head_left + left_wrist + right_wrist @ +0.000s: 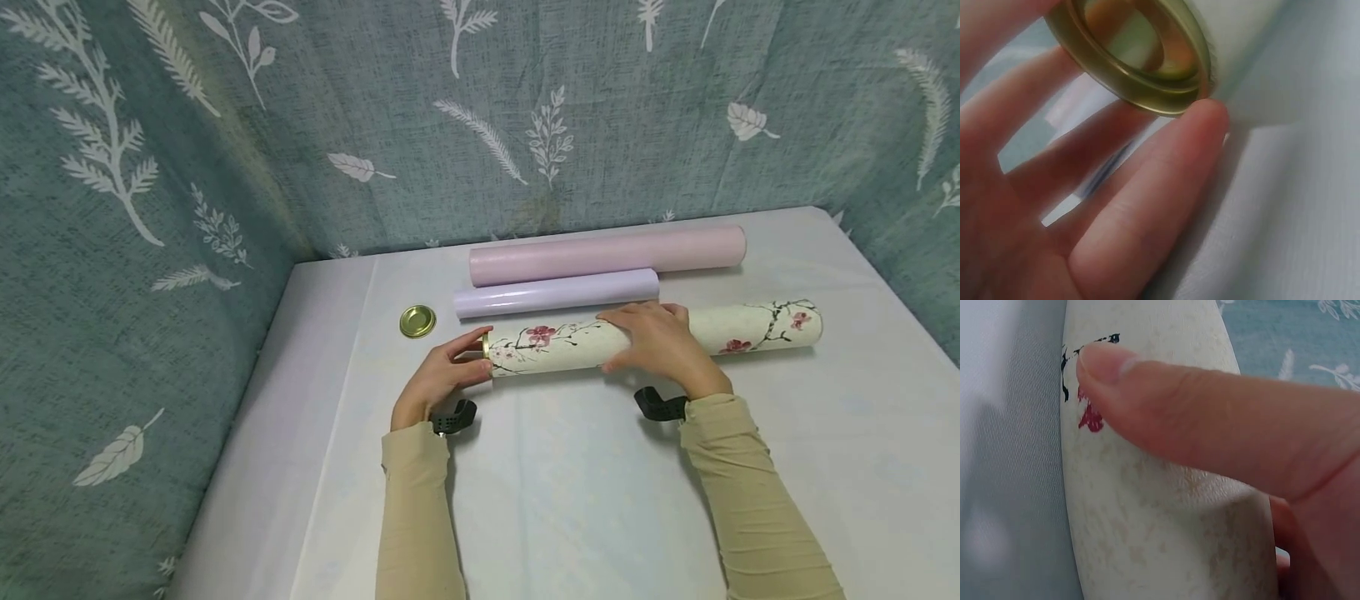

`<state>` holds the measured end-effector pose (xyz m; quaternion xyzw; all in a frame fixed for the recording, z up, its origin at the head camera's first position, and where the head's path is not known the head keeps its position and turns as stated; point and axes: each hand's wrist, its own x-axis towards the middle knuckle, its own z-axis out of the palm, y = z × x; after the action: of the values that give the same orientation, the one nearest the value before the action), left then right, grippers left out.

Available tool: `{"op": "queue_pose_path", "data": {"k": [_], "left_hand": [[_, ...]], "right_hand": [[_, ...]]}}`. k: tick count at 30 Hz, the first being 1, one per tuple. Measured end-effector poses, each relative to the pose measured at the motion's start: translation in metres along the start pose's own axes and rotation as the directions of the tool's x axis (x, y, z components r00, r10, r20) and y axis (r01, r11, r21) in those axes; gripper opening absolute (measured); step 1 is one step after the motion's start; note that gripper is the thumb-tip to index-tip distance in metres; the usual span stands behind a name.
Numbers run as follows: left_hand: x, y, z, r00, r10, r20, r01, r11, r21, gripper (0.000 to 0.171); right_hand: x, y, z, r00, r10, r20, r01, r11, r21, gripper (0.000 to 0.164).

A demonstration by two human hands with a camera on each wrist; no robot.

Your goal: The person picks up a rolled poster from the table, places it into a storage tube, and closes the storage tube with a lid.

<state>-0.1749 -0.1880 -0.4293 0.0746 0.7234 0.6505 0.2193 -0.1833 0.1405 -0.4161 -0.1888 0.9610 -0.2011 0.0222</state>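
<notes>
A long cream tube [555,354] with dark branches and red blossoms lies crosswise on the table. At its left end sits a gold metal lid [1141,103], its recessed face turned toward my palm in the left wrist view. My left hand [442,372] pinches that lid's rim between thumb and fingers. Around the tube's middle, my right hand [660,343] grips with the thumb on the near side and the fingers over the far side. The right wrist view shows the thumb [1166,412] pressed across the printed surface.
Behind the tube lie a shorter, glossy lavender roll [558,294] and a longer pink roll [607,254]. A second gold lid [417,321] rests flat to the left of them. Green leaf-patterned cloth [420,108] hangs behind the white table [570,500].
</notes>
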Motion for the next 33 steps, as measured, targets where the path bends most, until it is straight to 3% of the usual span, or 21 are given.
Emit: {"op": "queue_pose_path", "data": {"k": [9,16,25,33], "left_hand": [[0.002,0.001,0.003,1.000,0.001,-0.008,-0.001,1.000,0.006,0.059],[0.009,-0.018,0.000,0.999,0.047,-0.026,-0.043,0.989,0.140,0.059],[0.008,-0.014,0.001,0.999,0.044,0.020,-0.045,0.998,0.041,0.061],[0.000,0.006,0.006,0.998,0.056,0.020,-0.059,0.983,0.176,0.058]], "right_hand": [[0.000,0.001,-0.002,1.000,0.018,-0.013,-0.018,1.000,0.012,0.080],[-0.003,0.005,-0.002,1.000,0.006,0.017,-0.006,1.000,0.004,0.080],[-0.001,0.005,-0.002,0.999,0.011,0.037,-0.011,1.000,-0.007,0.081],[-0.002,-0.001,-0.003,0.998,0.042,0.049,-0.043,0.999,0.025,0.079]]}}
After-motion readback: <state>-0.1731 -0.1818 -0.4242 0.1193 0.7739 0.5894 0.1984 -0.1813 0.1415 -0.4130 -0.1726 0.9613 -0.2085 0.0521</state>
